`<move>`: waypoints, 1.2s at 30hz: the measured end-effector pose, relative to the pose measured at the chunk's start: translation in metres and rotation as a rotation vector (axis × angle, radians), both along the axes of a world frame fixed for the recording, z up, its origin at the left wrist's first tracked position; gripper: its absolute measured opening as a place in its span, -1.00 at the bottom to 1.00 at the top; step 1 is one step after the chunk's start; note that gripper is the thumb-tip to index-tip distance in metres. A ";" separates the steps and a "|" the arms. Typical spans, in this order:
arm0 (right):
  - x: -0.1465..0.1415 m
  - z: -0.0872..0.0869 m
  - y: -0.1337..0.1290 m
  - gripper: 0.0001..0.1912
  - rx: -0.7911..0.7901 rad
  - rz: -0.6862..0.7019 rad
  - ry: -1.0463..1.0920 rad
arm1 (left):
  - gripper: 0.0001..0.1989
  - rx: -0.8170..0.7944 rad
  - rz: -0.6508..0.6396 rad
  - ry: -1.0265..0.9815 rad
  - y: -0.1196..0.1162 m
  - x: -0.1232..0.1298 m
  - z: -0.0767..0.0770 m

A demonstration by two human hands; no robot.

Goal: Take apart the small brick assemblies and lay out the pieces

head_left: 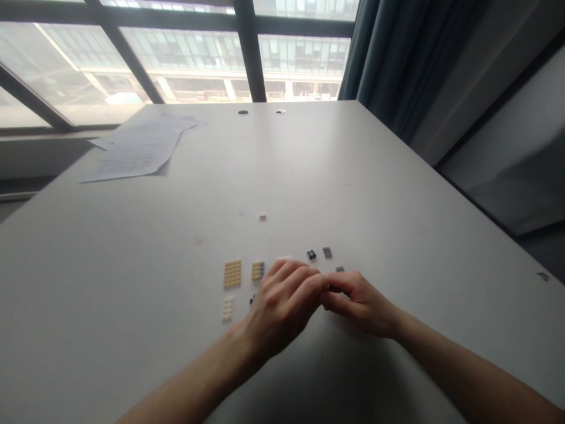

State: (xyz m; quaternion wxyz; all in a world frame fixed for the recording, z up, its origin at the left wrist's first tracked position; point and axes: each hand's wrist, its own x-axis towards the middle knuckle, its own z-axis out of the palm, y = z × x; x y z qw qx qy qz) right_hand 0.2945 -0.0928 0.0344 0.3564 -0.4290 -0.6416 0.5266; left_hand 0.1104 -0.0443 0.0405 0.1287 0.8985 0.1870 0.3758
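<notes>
Taking the meeting point of the fingertips as the clock's centre, with twelve towards the window, the left hand [286, 300] arches in from nine o'clock, fingers curled, and the right hand [364, 303] comes in from three with thumb and forefinger bent together; I cannot tell whether either grips anything, since the fingers hide that spot. Fine work here calls for a light pinch, both wrists low over the smooth white table [282, 377], and the left knuckles rolled back to open the view. Just beyond the fingers, a small grey studded piece [339, 269] lies at one o'clock, a dark grey studded plate [327, 252] at twelve and a small black block [311, 255] at eleven, so fingers should lift rather than sweep. The flat tan studded plate [232, 274] and the tan and blue-grey studded piece [258, 271] lie towards nine, the narrow white studded plate [228, 309] towards half past eight; the left forearm passes near that last one and is best held off it
</notes>
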 end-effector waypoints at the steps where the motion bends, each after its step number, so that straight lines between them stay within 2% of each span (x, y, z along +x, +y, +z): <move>1: 0.000 -0.001 0.000 -0.71 -0.009 -0.018 0.011 | -0.93 0.012 0.009 -0.017 0.001 -0.002 -0.001; 8: 0.003 -0.001 0.001 -0.75 -0.043 -0.155 0.068 | -0.91 0.054 0.018 -0.067 0.000 -0.003 -0.001; 15: 0.004 -0.004 0.000 -0.81 0.006 -0.243 0.022 | -0.84 0.043 0.012 -0.048 -0.002 -0.001 -0.007; 18: 0.004 -0.005 0.000 -0.84 0.023 -0.273 0.008 | -0.88 0.038 0.010 -0.038 -0.002 -0.003 -0.010; 28: 0.004 -0.004 -0.001 -0.79 -0.014 -0.226 0.037 | -0.78 0.057 -0.012 -0.133 -0.004 -0.004 -0.008; 36: 0.004 -0.003 -0.003 -0.81 -0.007 -0.214 0.026 | -0.79 0.045 -0.031 -0.092 -0.005 -0.005 -0.016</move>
